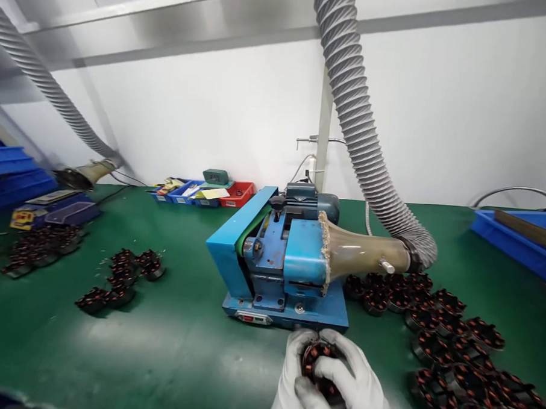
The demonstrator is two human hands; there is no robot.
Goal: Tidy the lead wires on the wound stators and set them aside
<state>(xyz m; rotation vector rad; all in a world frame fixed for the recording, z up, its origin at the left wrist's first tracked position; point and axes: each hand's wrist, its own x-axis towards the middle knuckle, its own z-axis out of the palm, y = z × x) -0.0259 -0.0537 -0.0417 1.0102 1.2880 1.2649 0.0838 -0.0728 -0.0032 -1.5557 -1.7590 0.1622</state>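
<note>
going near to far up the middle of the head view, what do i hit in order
Gloved left hand and right hand around a copper-wound ring → blue machine → motor → white wall.

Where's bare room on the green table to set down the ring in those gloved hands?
The widest bare patch of green table lies left of the blue machine, between it and a small cluster of rings, and reaches toward the near edge. Another runs behind that cluster, up to the red bin. Crowded: right of the machine, where many rings spread forward.
</note>
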